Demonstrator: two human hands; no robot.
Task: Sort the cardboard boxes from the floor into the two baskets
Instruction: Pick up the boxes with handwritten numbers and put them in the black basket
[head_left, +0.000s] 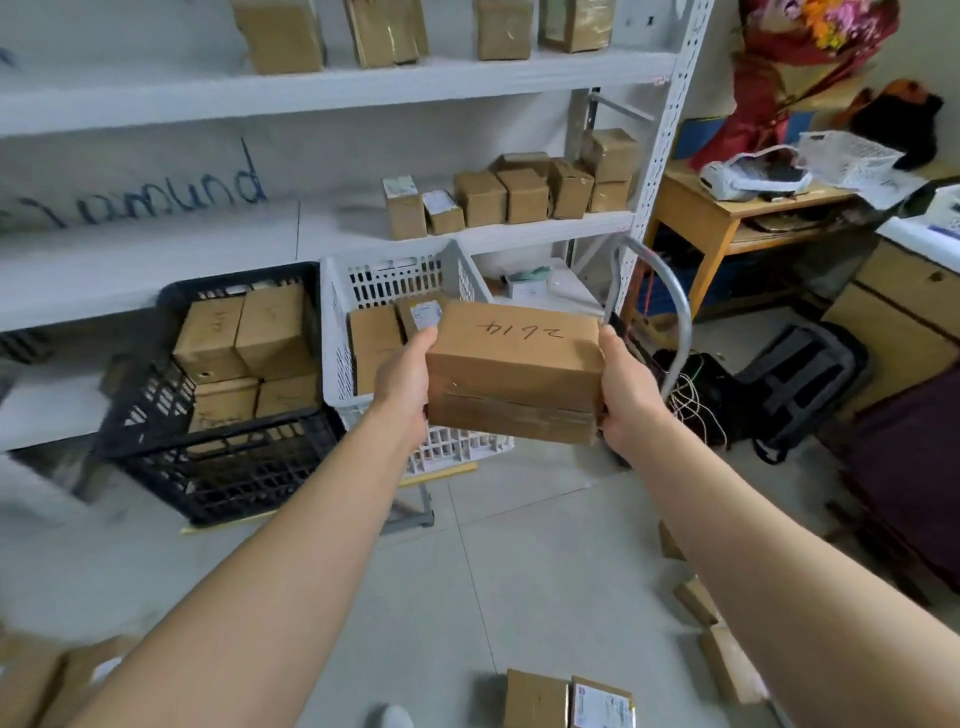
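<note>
Both hands, left hand (402, 382) and right hand (626, 392), clamp a brown handwritten-number cardboard box (514, 371) above the pale tiled floor (519, 561), in front of a white plastic basket (395, 280), black plastic crate (218, 457) beside it, white metal shelving (311, 88) behind.

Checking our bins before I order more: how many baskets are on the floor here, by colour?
Black basket: 1
White basket: 1
Total: 2
Both already hold cardboard boxes.
</note>
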